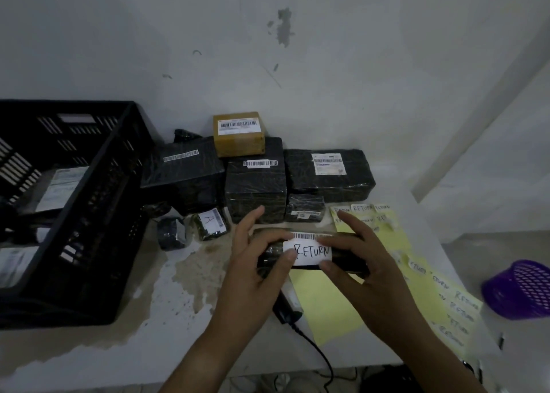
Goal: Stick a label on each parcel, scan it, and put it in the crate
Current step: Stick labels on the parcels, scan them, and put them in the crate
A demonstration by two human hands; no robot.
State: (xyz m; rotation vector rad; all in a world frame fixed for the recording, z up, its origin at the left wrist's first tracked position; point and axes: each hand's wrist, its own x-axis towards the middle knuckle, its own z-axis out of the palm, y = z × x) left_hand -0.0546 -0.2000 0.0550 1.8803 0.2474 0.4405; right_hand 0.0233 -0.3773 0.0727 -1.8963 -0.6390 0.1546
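We read "RETURN" handwritten on the white label [311,252] on the black parcel [348,263] at frame centre. The same word repeats on stickers [361,208] on the yellow sheets [324,303] at the right, and "A" marks a small parcel [209,224] left of centre. Print on the barcode labels [260,163] is too small for us.

One head-worn view (wide-angle), close above the table [148,348], toward the wall [357,65].

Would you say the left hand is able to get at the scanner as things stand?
Probably yes, once freed: the scanner lies on the table close beside the left hand, with nothing on it. At present that hand and the right hand both hold the parcel.
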